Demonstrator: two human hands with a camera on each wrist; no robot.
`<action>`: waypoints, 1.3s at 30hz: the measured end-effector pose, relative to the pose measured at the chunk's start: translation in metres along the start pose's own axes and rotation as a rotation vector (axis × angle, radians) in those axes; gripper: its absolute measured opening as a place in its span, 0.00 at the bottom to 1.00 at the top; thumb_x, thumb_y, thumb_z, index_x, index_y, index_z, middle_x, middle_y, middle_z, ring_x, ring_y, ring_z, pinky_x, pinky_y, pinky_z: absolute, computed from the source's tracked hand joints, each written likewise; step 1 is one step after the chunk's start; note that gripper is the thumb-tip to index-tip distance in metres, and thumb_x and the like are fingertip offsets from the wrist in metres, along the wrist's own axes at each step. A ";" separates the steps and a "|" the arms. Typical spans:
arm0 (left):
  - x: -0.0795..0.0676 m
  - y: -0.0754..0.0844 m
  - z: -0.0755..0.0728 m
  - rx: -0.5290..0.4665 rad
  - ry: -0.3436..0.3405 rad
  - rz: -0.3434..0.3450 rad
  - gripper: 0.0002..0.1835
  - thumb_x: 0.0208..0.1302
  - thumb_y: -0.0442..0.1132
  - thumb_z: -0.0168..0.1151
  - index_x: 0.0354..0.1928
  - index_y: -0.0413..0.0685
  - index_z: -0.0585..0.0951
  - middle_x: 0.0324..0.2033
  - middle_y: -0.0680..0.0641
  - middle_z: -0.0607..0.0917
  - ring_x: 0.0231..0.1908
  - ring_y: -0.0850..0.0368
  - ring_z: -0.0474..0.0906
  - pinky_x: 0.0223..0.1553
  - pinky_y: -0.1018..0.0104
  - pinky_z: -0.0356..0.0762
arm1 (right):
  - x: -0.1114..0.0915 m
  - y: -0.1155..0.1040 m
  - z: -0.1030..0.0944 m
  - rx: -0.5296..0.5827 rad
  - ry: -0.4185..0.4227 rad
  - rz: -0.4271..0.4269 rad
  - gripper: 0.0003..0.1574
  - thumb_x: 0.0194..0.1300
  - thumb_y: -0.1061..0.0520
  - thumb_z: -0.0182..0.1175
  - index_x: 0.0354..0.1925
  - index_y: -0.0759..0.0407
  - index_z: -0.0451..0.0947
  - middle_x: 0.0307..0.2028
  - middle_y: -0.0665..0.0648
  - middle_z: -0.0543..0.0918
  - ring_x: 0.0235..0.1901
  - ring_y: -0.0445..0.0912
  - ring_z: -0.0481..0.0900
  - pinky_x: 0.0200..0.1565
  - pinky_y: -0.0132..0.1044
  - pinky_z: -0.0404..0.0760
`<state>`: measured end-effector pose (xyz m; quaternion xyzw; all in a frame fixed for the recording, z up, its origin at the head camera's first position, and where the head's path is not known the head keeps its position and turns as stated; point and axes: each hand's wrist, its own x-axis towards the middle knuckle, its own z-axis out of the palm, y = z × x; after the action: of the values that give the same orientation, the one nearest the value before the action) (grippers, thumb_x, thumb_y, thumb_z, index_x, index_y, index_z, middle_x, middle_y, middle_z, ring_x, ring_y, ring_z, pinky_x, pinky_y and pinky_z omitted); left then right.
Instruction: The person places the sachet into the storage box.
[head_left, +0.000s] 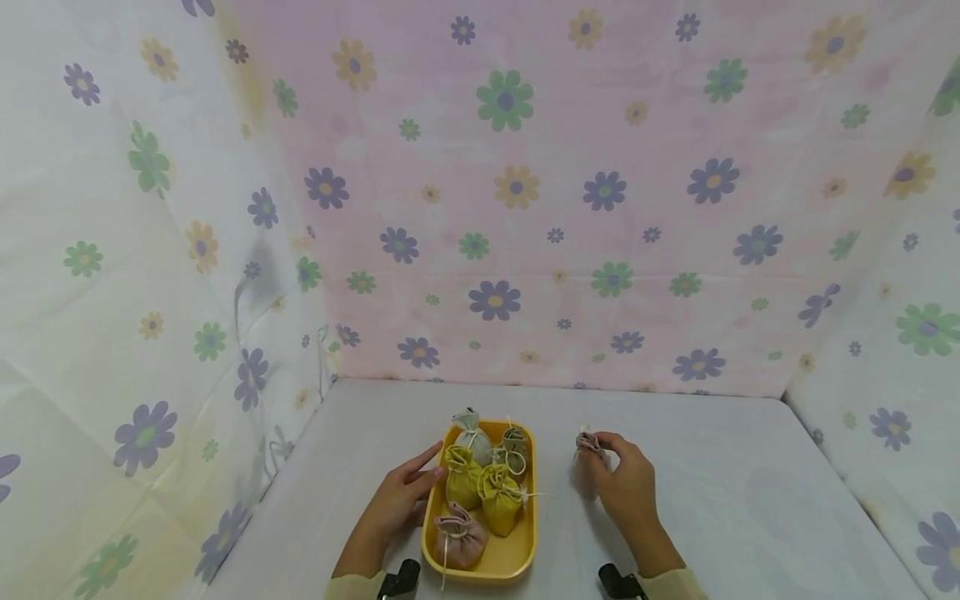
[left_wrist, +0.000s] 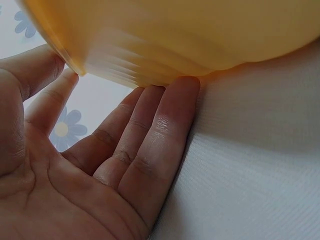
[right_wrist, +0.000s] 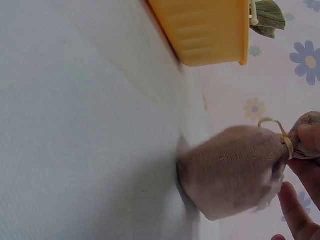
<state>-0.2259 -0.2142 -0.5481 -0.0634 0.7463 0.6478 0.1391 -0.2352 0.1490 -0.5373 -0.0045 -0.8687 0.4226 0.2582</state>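
Observation:
My right hand [head_left: 628, 483] pinches the gathered neck of a dusty mauve drawstring pouch [right_wrist: 235, 170], to the right of the yellow tray [head_left: 510, 569]. The pouch hangs with its full end close over the white tabletop, its cord tied below the fingers. At the tray's left side, my left hand [head_left: 395, 502] rests its fairly straight fingers [left_wrist: 172, 120] against the outer wall, with thumb and forefinger at the rim. Inside the tray lie a pink pouch [head_left: 461, 542], two mustard pouches [head_left: 501, 502], a pale grey pouch [head_left: 472, 440] and an olive pouch [head_left: 513, 446].
A white cloth covers the tabletop [head_left: 720, 500]. Flower-printed fabric walls [head_left: 555, 275] enclose it at the back and both sides. Dark wrist-worn devices [head_left: 617, 581] sit at both cuffs. A white cord end [head_left: 536, 495] sticks out over the tray's right rim.

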 end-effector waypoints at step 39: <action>-0.001 0.001 0.000 -0.009 -0.007 -0.011 0.37 0.65 0.63 0.67 0.76 0.74 0.69 0.65 0.39 0.81 0.55 0.49 0.85 0.44 0.52 0.90 | -0.006 -0.059 -0.024 0.131 0.094 -0.201 0.08 0.58 0.50 0.79 0.33 0.42 0.87 0.34 0.38 0.86 0.36 0.44 0.79 0.38 0.27 0.74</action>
<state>-0.2248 -0.2145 -0.5467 -0.0658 0.7426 0.6505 0.1452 -0.2069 0.1276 -0.4838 0.0796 -0.8223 0.4498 0.3393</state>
